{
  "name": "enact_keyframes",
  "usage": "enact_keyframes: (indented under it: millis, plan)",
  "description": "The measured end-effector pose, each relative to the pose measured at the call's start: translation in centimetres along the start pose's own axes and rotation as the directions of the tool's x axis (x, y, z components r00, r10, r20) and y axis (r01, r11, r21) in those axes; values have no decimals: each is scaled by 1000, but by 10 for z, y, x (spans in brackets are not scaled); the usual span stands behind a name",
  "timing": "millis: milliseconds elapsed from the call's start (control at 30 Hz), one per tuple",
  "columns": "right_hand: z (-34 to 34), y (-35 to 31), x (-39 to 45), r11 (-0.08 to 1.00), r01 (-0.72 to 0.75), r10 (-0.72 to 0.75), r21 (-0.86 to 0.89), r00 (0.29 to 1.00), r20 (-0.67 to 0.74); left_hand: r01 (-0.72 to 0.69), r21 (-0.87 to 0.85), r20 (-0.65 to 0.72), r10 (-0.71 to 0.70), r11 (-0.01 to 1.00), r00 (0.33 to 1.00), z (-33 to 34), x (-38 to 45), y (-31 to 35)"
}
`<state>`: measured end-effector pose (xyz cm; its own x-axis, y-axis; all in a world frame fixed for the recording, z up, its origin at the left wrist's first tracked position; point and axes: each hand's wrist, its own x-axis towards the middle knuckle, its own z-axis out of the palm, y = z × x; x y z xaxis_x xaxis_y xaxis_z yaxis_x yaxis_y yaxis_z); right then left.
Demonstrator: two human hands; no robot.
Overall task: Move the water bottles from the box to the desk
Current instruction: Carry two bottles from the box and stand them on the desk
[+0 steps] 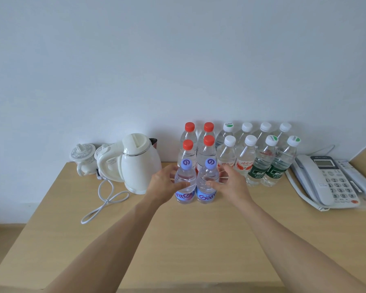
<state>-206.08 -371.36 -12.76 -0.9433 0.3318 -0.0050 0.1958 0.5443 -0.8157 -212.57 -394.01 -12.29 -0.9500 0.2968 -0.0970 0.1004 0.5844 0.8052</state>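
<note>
- The left hand is wrapping its fingers and thumb around the left purple-cap bottle, holding it tight at the middle.
- The right hand is wrapping around the right purple-cap bottle the same way, with the thumb lying across the front.
- Both of these bottles are standing up on the desk, side by side and touching, in front of the other bottles. They are full of clear water and have blue and pink labels.
- Right behind them, four red-cap bottles are standing in a little square, two in front and two at the back. Clear water is sitting in them too.
- To the right of those, eight white-cap bottles are standing in two rows near the wall. Some in the front row are wearing red and white labels, and some are wearing green labels. All are holding clear water.
- A white kettle is standing to the left of the bottles with its lid closed, and its white cord is curling on the desk.
- Behind the kettle, a patterned cup with a lid is sitting near the wall. What is in it is hidden.
- A white phone is lying at the far right of the desk.
</note>
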Motion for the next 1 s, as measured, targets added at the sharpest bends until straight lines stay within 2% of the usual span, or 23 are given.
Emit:
enact_keyframes:
  millis: [367, 533, 833, 1000]
  plan:
    - [4, -7, -11, 997, -53, 55, 48, 998, -28, 1, -7, -24, -1, 1000, 1000, 5, -12, 6]
    - [3, -14, -15, 996, -89, 89, 12, 996, -21, 13, 2, -3, -13, 1000, 1000, 10, -13, 6]
    - [-5, -25, -38, 977, -125, 123, -171, 992, -26, 39, 168, 35, -45, 985, 998, 5, -24, 12]
    - [-30, -35, -45, 968, -75, 70, -239, 997, -27, 77, 307, -56, -63, 949, 996, -24, -22, 41]
